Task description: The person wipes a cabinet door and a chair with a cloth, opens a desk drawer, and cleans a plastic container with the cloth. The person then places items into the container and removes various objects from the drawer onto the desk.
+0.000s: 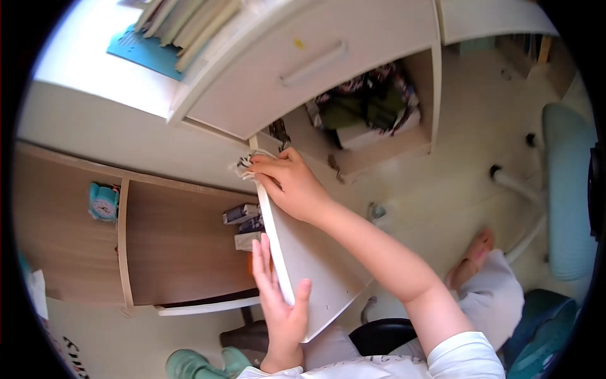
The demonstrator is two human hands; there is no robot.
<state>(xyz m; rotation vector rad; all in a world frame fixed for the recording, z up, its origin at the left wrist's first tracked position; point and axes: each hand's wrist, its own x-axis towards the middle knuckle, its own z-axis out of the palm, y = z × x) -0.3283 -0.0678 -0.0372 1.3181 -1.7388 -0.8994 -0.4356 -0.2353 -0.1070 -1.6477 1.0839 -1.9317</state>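
Gripping the edge of a white cabinet door [309,252], the left hand [281,303] lies flat along its lower rim, fingers straight against one face and the thumb hooked over the other. The right hand [290,183] is closed over the door's upper end, pinching a small patterned cloth [247,165] against the top corner. This door stands swung out from the cabinet below the drawer [303,69]. It looks like a stiff, smooth-faced laminated board, fairly light, likely to pivot rather than flex, so the thin free edge seems the natural hold; the cloth is soft and would slip unless pinched. Behind the door sit small boxes [243,224] on a shelf, a bag [369,101] fills the open compartment, and a turquoise clock [104,202] stands further left.
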